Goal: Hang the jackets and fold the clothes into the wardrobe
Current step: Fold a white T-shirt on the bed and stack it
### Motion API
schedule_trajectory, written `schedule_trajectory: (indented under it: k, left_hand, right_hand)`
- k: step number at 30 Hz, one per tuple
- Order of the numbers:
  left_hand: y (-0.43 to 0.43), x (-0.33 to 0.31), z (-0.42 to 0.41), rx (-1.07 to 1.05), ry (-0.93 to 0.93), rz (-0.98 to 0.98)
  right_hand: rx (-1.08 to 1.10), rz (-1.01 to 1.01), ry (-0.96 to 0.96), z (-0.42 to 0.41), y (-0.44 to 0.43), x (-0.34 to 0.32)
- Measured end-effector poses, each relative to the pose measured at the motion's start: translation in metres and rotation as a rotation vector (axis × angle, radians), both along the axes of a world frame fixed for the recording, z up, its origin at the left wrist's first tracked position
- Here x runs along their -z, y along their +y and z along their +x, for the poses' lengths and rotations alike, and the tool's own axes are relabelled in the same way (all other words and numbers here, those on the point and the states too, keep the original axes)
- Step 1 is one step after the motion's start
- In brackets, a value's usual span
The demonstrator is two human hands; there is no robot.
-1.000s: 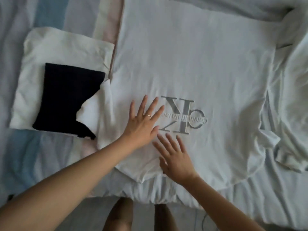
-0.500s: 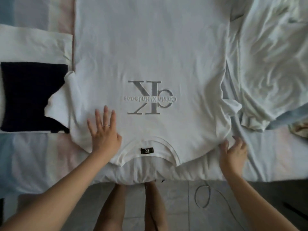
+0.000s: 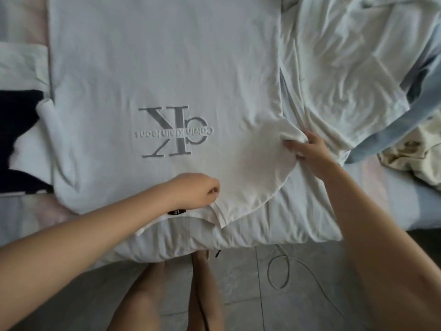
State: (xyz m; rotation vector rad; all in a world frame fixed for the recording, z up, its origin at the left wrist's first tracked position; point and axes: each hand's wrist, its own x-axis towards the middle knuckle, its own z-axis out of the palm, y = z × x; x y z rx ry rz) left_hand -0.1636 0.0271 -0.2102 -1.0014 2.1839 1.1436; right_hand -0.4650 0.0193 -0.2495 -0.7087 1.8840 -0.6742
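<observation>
Folding has barely started on the white T-shirt [image 3: 155, 68] spread mid-frame on the bed [image 3: 310, 223]: right hand [image 3: 310, 151] grips its sleeve [image 3: 269, 144], turned inward, left hand [image 3: 198, 192] pinches cloth beside the collar [image 3: 214, 212], folded clothes [image 3: 14, 120] lie at the left edge, a crumpled heap [image 3: 346, 68] waits upper right.

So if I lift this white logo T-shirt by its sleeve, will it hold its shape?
Probably not: the white logo T-shirt looks floppy, its sleeve bunching where the right hand pinches it. Likely light too; a pinch lifts the fold.
</observation>
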Motion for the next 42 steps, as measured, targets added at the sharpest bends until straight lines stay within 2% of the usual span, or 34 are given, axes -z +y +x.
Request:
schedule_trajectory:
  k: [2, 4, 8, 11, 13, 15, 16, 18, 20, 22, 23, 24, 25, 27, 28, 30, 31, 33, 34, 36, 39, 40, 42]
  left_hand:
    - [-0.015, 0.013, -0.019, -0.135, 0.169, -0.217]
    - [-0.027, 0.035, -0.051, -0.156, 0.202, -0.402]
    - [-0.027, 0.065, -0.107, -0.224, 0.151, -0.368]
    - [0.013, 0.079, -0.139, -0.103, 0.126, -0.287]
    - [0.042, 0.082, -0.145, -0.059, 0.219, -0.162]
    - [0.054, 0.082, -0.142, -0.168, 0.424, 0.078]
    - [0.055, 0.078, -0.138, -0.357, 0.553, 0.242]
    - [0.047, 0.067, -0.127, -0.934, 0.721, 0.534]
    - [0.028, 0.062, -0.114, -1.373, 0.778, 0.692]
    - [0.005, 0.064, -0.099, -1.557, 0.798, 0.865]
    - [-0.005, 0.067, -0.093, -1.597, 0.794, 0.952]
    - [-0.013, 0.068, -0.087, -1.618, 0.78, 1.027]
    - [-0.017, 0.071, -0.083, -1.635, 0.765, 1.083]
    - [-0.02, 0.074, -0.079, -1.665, 0.763, 1.155]
    - [-0.019, 0.074, -0.077, -1.684, 0.777, 1.171]
    - [-0.018, 0.073, -0.075, -1.747, 0.808, 1.181]
    - [-0.016, 0.073, -0.076, -1.799, 0.801, 1.169]
    - [-0.01, 0.074, -0.077, -1.876, 0.749, 1.059]
    - [-0.006, 0.074, -0.08, -1.873, 0.709, 0.943]
    - [0.005, 0.075, -0.086, -1.827, 0.616, 0.591]
    - [0.023, 0.067, -0.09, -1.61, 0.503, -0.008]
    - [0.029, 0.063, -0.09, -1.533, 0.485, -0.119]
    - [0.038, 0.062, -0.09, -1.417, 0.42, -0.192]
  right_hand:
    - [0.101, -0.028, -0.189, -0.011, 0.004, -0.008]
    - [0.117, -0.027, -0.318, -0.026, 0.007, -0.008]
    - [0.116, 0.015, -0.45, -0.038, 0.013, -0.005]
    - [0.1, 0.08, -0.435, -0.04, 0.016, 0.0]
    - [0.131, 0.127, -0.325, -0.039, 0.014, 0.001]
    - [0.184, 0.137, -0.224, -0.036, 0.009, -0.001]
    - [0.181, 0.119, -0.209, -0.033, 0.007, -0.004]
    - [0.081, 0.079, -0.133, -0.023, 0.003, -0.016]
    - [-0.205, 0.062, 0.113, -0.009, -0.003, -0.031]
    - [-0.579, 0.066, 0.435, 0.008, -0.013, -0.046]
    - [-0.686, 0.058, 0.534, 0.019, -0.02, -0.052]
    - [-0.735, 0.054, 0.548, 0.031, -0.028, -0.058]
    - [-0.707, 0.08, 0.434, 0.042, -0.037, -0.064]
    - [-0.545, 0.199, 0.05, 0.06, -0.054, -0.075]
    - [-0.504, 0.219, -0.014, 0.064, -0.062, -0.071]
    - [-0.571, 0.107, 0.207, 0.065, -0.074, -0.055]
    - [-0.658, 0.002, 0.359, 0.063, -0.078, -0.046]
    - [-0.917, -0.092, 0.483, 0.068, -0.082, -0.028]
    - [-1.047, -0.088, 0.524, 0.07, -0.082, -0.021]
    - [-1.229, -0.047, 0.594, 0.076, -0.083, -0.008]
    - [-1.227, -0.023, 0.57, 0.077, -0.09, 0.002]
    - [-1.184, -0.004, 0.537, 0.077, -0.092, 0.003]
    - [-1.136, 0.019, 0.496, 0.075, -0.097, 0.003]
